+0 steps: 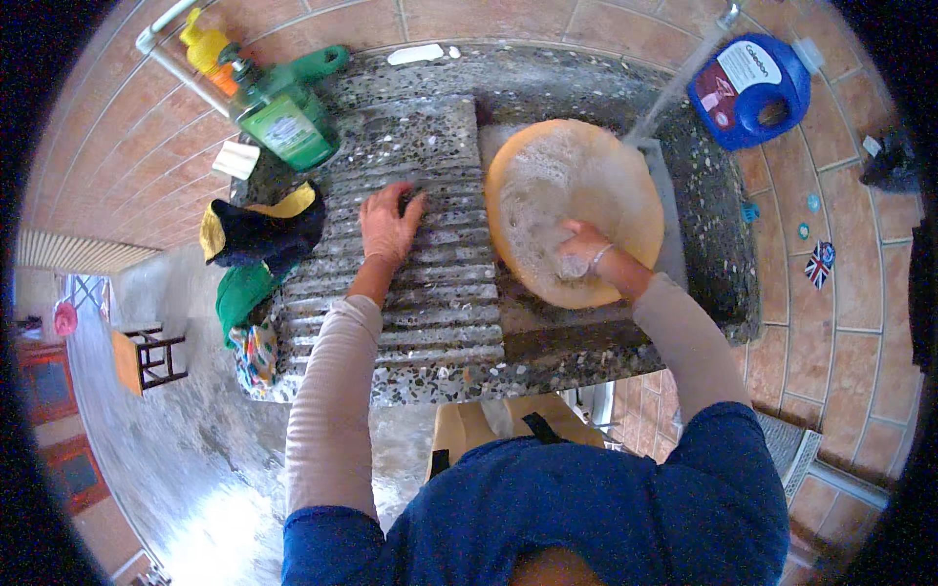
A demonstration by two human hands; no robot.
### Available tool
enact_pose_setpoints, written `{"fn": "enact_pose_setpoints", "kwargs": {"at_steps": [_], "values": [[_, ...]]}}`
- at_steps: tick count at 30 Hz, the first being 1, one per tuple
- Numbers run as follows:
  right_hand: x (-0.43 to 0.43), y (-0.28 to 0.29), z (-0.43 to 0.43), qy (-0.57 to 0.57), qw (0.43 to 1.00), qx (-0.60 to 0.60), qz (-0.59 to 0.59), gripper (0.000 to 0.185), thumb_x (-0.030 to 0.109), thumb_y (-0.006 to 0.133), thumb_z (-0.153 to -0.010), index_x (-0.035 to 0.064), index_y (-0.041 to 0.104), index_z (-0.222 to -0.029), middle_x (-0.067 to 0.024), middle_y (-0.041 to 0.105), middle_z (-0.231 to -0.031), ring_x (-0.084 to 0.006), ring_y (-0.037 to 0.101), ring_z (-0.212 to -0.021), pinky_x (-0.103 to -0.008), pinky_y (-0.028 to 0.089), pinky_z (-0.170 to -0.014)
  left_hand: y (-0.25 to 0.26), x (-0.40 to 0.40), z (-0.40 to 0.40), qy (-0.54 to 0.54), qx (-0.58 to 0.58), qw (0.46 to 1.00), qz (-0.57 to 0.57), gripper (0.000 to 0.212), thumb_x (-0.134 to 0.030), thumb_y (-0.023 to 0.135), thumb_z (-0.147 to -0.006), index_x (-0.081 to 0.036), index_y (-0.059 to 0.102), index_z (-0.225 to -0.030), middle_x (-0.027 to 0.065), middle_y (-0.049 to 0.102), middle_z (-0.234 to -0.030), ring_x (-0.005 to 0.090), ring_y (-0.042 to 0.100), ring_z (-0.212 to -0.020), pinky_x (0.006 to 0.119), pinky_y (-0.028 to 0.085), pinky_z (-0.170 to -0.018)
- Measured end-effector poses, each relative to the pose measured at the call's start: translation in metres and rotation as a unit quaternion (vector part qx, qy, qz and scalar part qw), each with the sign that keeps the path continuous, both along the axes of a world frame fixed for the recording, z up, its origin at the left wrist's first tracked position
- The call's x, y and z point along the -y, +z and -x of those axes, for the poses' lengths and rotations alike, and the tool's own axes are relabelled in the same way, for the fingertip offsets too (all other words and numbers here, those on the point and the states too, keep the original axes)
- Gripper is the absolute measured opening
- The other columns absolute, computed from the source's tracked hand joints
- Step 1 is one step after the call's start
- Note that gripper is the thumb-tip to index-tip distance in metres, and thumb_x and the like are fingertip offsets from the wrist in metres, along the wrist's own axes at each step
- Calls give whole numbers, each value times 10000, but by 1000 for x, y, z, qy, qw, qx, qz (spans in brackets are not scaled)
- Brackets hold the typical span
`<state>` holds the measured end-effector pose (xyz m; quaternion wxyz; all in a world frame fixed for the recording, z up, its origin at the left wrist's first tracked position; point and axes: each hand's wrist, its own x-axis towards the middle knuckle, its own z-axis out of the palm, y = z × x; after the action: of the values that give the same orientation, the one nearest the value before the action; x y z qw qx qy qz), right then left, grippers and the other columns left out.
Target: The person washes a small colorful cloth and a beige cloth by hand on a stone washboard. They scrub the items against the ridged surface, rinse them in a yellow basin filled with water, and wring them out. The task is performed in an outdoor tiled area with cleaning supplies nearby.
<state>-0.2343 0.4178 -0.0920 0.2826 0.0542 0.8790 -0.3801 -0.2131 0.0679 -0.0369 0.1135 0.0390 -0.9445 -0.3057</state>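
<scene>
My left hand [388, 223] rests on the ridged terrazzo washboard [440, 293], thumb and fingers apart around a dark gap. I see nothing held in it. My right hand [582, 249], with a bracelet at the wrist, reaches into an orange round basin [506, 256] of foamy water [538, 172]. Suds partly cover its fingers, so whether it grips anything there is hidden. The basin stands in the sink trough to the right of the washboard. A blurred stream of water [670, 91] runs from the tap [729, 15] towards the basin's far right rim.
Left of the washboard lie a black-and-yellow cloth [264, 227], a green cloth [245, 293] and a patterned cloth [256, 355]. Behind them stand a green pump bottle [289, 132], a green-handled brush [322, 64] and a pale soap bar [236, 160]. A blue detergent jug [751, 91] stands far right.
</scene>
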Motion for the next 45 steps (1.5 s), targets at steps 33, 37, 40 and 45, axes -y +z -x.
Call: {"fn": "enact_pose_setpoints", "kwargs": {"at_steps": [33, 37, 40, 45], "values": [[181, 93, -55, 229, 893, -348, 169, 277, 281, 546, -815, 55, 531, -974, -181, 490, -1115, -335, 471, -1077, -424, 367, -930, 45, 10, -91, -66, 115, 989, -58, 440, -342, 543, -827, -48, 454, -1142, 193, 413, -1234, 375, 396, -1157, 553, 257, -1006], [204, 101, -77, 232, 862, -450, -12, 210, 237, 546, -809, 46, 537, -895, -148, 534, -999, -356, 516, -944, -471, 427, -796, 14, -1, -96, -21, 24, 992, 120, 429, -340, 511, -846, -52, 449, -1157, 179, 411, -1264, 380, 390, -1163, 579, 232, -1006], [237, 84, -22, 181, 878, -428, -117, 211, 235, 532, -818, 46, 529, -912, -153, 528, -1005, -345, 509, -951, -468, 417, -806, 12, 3, -50, 42, 23, 982, 185, 438, -312, 518, -828, -73, 449, -1188, 158, 411, -1290, 377, 410, -1137, 594, 257, -978], [195, 61, -32, 296, 861, -408, 75, 204, 244, 524, -814, 53, 518, -886, -157, 531, -958, -342, 518, -869, -477, 408, -738, 50, 11, -71, -116, 195, 973, -37, 283, -288, 461, -871, -89, 545, -1054, 138, 452, -1256, 369, 384, -1179, 593, 233, -973]]}}
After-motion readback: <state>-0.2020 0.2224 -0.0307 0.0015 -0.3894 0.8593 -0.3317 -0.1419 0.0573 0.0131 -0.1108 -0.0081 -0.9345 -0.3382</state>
